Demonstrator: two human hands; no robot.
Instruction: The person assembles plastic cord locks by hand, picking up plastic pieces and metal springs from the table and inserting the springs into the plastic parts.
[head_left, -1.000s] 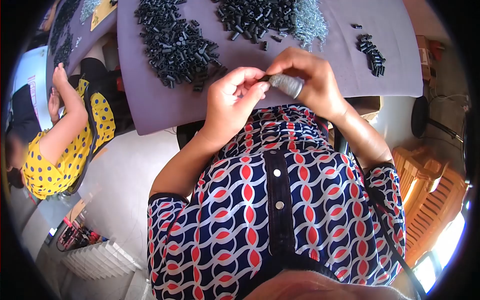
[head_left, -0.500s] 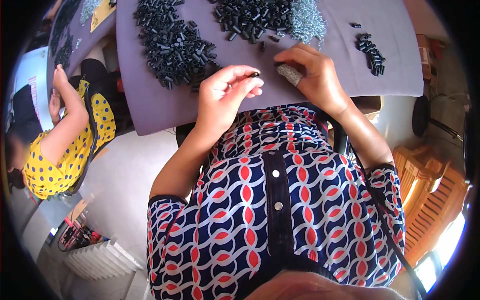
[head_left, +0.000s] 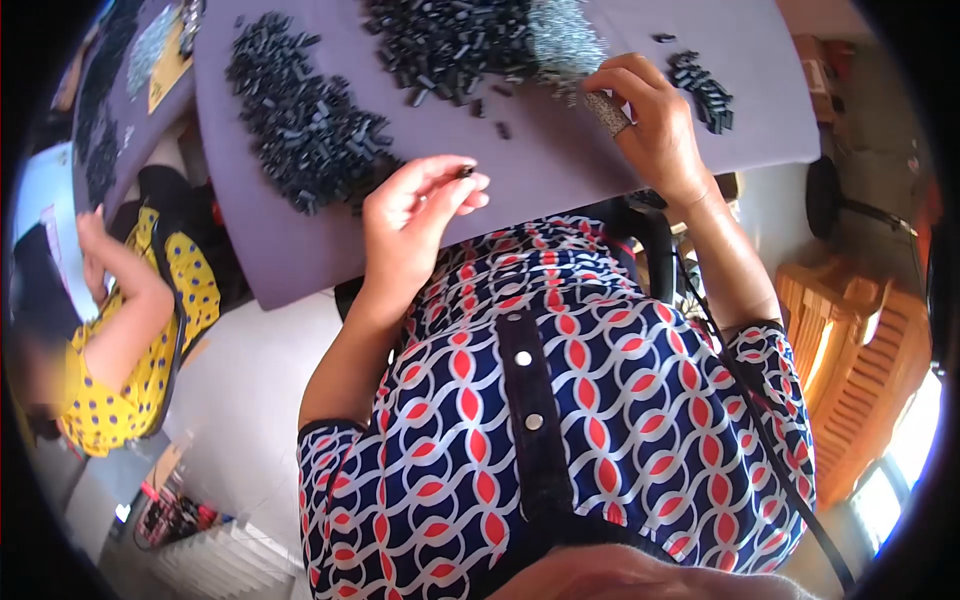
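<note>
My left hand is closed in a pinch above the table's near edge. Between its thumb and index finger sits a small black plastic tube, its end facing right. My right hand reaches to the near right side of a heap of tiny silver metal pieces. Its thumb wears a grey speckled cover. Thumb and forefinger are bent toward each other at the heap; whatever lies between them is too small to make out.
Black tubes lie in a middle heap and a left heap. A small group of black pieces lies right on the purple-grey table. Another person in yellow dotted clothing sits at left. Orange slatted furniture stands at right.
My right hand has moved away from my left hand, up to the silver pieces. My left hand keeps its pinch on the black tube. The whole view has shifted slightly.
</note>
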